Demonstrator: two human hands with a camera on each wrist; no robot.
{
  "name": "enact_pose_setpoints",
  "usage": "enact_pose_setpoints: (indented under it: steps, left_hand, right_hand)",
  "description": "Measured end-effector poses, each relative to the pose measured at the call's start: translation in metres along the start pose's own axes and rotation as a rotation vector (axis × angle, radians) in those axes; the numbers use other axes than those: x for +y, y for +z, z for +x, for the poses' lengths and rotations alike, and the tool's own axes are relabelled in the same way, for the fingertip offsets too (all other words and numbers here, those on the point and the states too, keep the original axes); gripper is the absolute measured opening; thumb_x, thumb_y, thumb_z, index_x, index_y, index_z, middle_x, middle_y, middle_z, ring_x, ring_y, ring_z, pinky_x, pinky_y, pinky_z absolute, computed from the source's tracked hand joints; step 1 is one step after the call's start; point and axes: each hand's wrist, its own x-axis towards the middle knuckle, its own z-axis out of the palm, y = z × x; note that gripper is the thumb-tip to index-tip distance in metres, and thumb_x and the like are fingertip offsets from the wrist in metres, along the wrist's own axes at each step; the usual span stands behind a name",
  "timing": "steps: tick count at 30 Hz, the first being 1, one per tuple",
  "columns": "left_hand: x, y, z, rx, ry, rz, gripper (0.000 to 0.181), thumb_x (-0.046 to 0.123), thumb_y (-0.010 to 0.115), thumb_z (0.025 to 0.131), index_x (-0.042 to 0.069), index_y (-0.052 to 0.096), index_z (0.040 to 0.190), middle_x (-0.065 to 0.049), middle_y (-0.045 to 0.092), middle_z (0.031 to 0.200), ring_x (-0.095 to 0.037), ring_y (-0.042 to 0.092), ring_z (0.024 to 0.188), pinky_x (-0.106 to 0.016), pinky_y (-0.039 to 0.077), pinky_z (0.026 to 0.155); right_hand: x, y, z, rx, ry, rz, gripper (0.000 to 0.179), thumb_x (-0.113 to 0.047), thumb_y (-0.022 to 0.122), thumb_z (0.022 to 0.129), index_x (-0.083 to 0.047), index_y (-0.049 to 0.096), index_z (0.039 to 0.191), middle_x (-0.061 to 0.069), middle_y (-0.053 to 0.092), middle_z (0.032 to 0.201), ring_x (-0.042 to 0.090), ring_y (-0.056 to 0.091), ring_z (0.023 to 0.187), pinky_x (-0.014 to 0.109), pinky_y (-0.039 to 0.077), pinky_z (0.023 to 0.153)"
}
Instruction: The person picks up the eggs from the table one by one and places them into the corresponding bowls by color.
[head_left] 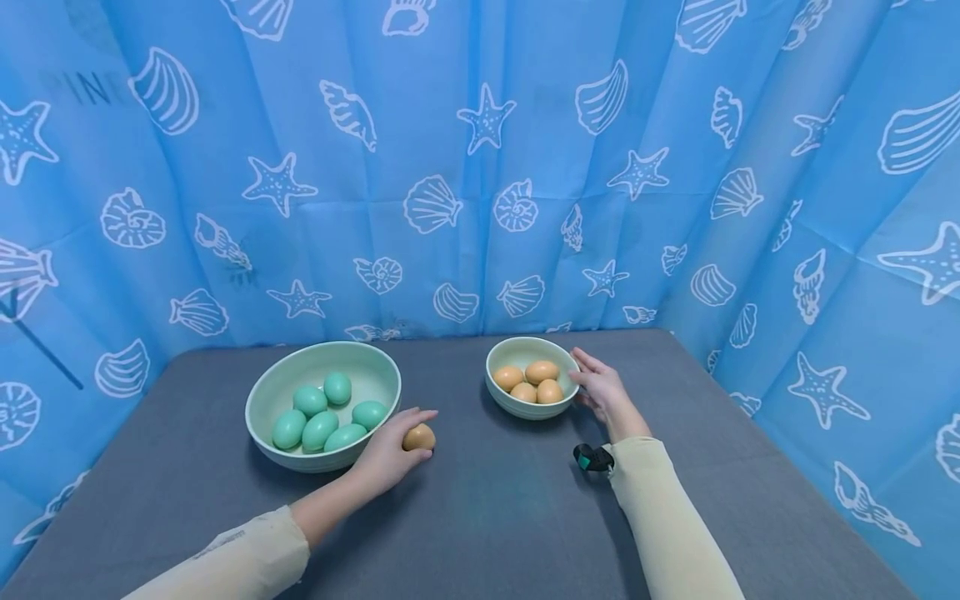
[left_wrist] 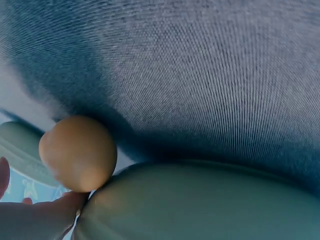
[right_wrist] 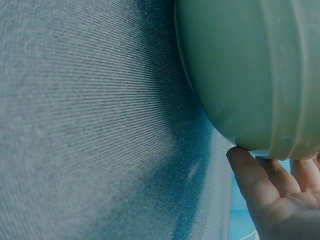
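A brown egg [head_left: 419, 437] sits between the thumb and fingers of my left hand [head_left: 386, 454], just right of the large pale green bowl [head_left: 258, 400]. The left wrist view shows this egg [left_wrist: 79, 154] close against the bowl's outer wall [left_wrist: 200, 205], with a finger touching it. Several green eggs [head_left: 320, 431] lie inside the large bowl. My right hand [head_left: 606, 392] grips the right side of a smaller pale green bowl [head_left: 528, 410], which holds several brown eggs [head_left: 542, 372]. Fingertips [right_wrist: 242, 155] press its outside in the right wrist view.
Both bowls stand on a grey cloth-covered table [head_left: 480, 533]. A blue curtain [head_left: 420, 275] with white shells and starfish hangs behind it and along the right side. A black strap [head_left: 592, 457] sticks out by the right sleeve [head_left: 667, 517].
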Motion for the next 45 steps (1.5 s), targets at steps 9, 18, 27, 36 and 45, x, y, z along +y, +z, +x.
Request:
enact_pose_setpoints:
  steps: [9,18,27,36,45]
  left_hand:
    - [-0.004,0.010,0.010,-0.066,-0.042,0.136,0.050,-0.006,0.069,0.089,0.001,0.059,0.137,-0.028,0.043,0.151,-0.048,0.036,0.142,-0.063,0.036,0.111]
    - [-0.011,0.012,0.012,0.031,-0.006,0.068,0.047,-0.008,0.064,0.091,-0.001,0.058,0.137,-0.027,0.046,0.149,-0.044,0.040,0.141,-0.060,0.037,0.112]
    - [-0.007,0.017,0.014,0.005,-0.009,0.298,0.047,-0.008,0.068,0.087,0.003,0.064,0.133,-0.029,0.046,0.148,-0.051,0.037,0.140,-0.062,0.038,0.111]
    - [-0.006,0.022,0.018,0.048,-0.002,0.443,0.044,-0.005,0.074,0.085,0.004,0.068,0.127,-0.025,0.059,0.134,-0.042,0.056,0.126,-0.054,0.049,0.102]
    - [-0.009,0.020,0.023,-0.001,0.010,0.339,0.047,0.007,0.077,0.087,0.010,0.067,0.132,-0.017,0.064,0.131,-0.035,0.061,0.120,-0.054,0.050,0.100]
  right_hand:
    - [-0.001,0.000,-0.001,0.011,0.002,-0.025,0.059,-0.010,0.046,0.107,-0.019,0.024,0.160,0.001,0.023,0.165,0.027,0.028,0.151,0.032,0.049,0.094]
    - [0.002,0.001,0.002,0.009,0.014,-0.001,0.058,-0.009,0.046,0.107,-0.019,0.024,0.160,0.001,0.022,0.165,0.028,0.023,0.152,0.051,0.034,0.118]
    - [0.000,0.001,0.001,0.017,0.020,0.008,0.058,-0.008,0.045,0.107,-0.019,0.025,0.160,0.002,0.021,0.165,0.030,0.023,0.152,0.051,0.032,0.119]
    - [0.000,0.002,0.001,0.027,0.022,0.010,0.057,-0.008,0.044,0.107,-0.019,0.026,0.160,0.002,0.022,0.165,0.028,0.025,0.152,0.046,0.041,0.114]
    - [0.000,0.003,-0.001,0.028,0.022,0.032,0.057,-0.007,0.045,0.107,-0.018,0.027,0.160,0.003,0.023,0.165,0.029,0.025,0.152,0.050,0.036,0.117]
